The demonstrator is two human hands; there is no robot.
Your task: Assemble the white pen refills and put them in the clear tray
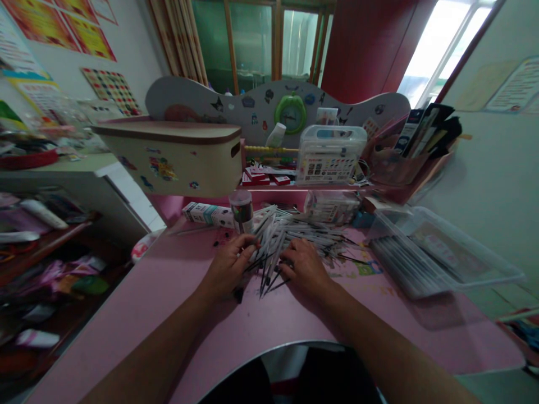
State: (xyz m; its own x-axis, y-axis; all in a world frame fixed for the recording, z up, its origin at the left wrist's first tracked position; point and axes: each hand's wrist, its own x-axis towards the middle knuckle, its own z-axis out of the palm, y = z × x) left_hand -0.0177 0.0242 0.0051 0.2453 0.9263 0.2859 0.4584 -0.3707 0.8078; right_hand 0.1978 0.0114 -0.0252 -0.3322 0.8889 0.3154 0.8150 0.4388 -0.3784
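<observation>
A loose heap of thin white pens [275, 233], many with dark tips, lies on the pink desk between and beyond my hands. My left hand [233, 261] is at the heap's left edge, its thumb and fingers closed on some of the pens. On the near right side of the heap, my right hand [306, 268] has its fingers curled around several pens. Their dark ends stick out between the two hands. A small black piece [238, 295] lies just below my left hand. How many pens each hand grips is hidden by the fingers.
Behind the heap stand a clear round jar [242, 211] and a long patterned box [208, 214]. An open clear plastic box [446, 252] sits on the right. A cream bin [177, 160], a clear carry case [332, 155] and a green clock [290, 114] occupy the shelf.
</observation>
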